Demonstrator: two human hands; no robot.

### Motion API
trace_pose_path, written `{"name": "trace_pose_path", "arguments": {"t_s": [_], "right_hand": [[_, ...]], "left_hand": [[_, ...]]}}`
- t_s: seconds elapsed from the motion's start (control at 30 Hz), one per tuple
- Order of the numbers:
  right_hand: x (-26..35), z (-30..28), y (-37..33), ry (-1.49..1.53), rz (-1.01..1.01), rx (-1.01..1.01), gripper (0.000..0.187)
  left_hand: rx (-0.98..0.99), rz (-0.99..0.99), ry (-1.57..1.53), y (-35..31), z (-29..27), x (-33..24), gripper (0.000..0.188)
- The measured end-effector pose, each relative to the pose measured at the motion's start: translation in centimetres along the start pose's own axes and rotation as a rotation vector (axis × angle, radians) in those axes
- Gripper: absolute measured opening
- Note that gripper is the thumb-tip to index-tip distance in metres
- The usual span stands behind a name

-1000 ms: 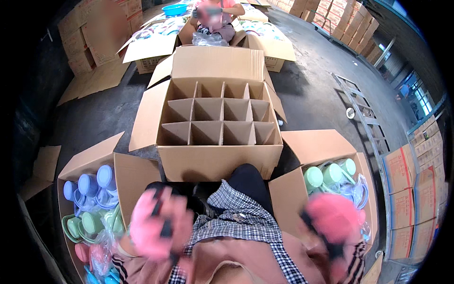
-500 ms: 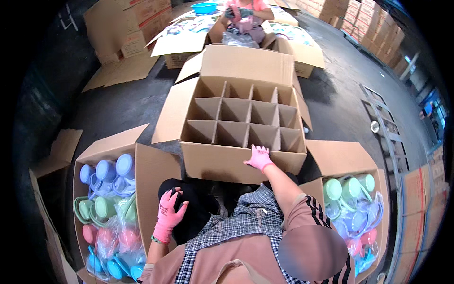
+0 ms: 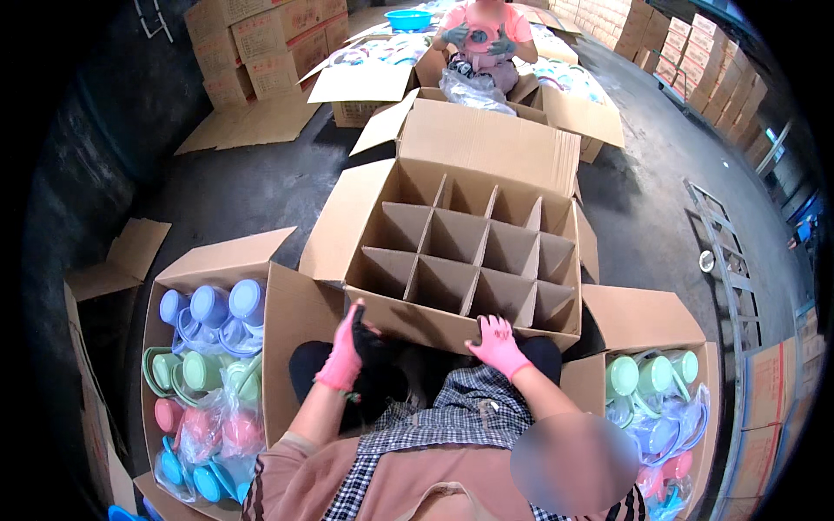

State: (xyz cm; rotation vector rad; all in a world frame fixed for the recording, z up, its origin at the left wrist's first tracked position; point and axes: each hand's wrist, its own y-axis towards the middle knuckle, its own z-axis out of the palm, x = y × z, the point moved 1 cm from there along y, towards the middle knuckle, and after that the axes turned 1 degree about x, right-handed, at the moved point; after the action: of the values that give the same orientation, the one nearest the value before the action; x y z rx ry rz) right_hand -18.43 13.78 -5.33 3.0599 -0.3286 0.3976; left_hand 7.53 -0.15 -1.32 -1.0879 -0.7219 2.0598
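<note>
A cardboard box [image 3: 408,313] stands upright with its flaps folded out, and cardboard dividers [image 3: 456,234] split its inside into several cells with no goods visible in them. My right hand [image 3: 501,349], in a pink glove with dark marks, grips the near rim of this box. Beside the box's near left corner is my left hand [image 3: 344,352], gloved in pink with a dark palm. Its thumb and fingers are apart and it holds nothing; whether a fingertip touches the box I cannot tell.
Open boxes on the left [image 3: 282,347] and right [image 3: 647,321] hold purple, green, pink and blue plastic cups, some bagged. Ahead, a person [image 3: 482,39] in grey gloves handles a pink item between filled boxes. A metal frame [image 3: 725,260] lies right; stacked cartons [image 3: 287,43] stand far left.
My left hand has moved forward from my knee to the box's near left corner. The box has turned slightly, its near right corner now closer to me. The view has shifted a little.
</note>
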Motion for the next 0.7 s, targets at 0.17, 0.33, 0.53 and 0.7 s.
{"name": "trace_pose_path", "arguments": {"t_s": [0.17, 0.33, 0.53, 0.7], "right_hand": [[-0.9, -7.1, -9.0, 0.09, 0.178, -0.148, 0.068], [-7.1, -10.6, -22.3, -0.323, 0.743, -0.254, 0.07], [-9.9, -7.5, -31.4, -0.16, 1.07, 0.067, 0.052], [-9.8, -8.2, -30.6, -0.169, 0.948, 0.192, 0.041]], "left_hand": [[0.137, -0.079, 0.311, 7.7, 3.4, 6.9, 0.064], [0.25, -0.192, 0.21, 13.8, 4.5, 8.2, 0.064], [0.207, -0.165, 0.297, 15.6, 5.0, 8.3, 0.028], [0.199, -0.031, 0.427, 16.4, 3.1, 8.4, 0.03]]}}
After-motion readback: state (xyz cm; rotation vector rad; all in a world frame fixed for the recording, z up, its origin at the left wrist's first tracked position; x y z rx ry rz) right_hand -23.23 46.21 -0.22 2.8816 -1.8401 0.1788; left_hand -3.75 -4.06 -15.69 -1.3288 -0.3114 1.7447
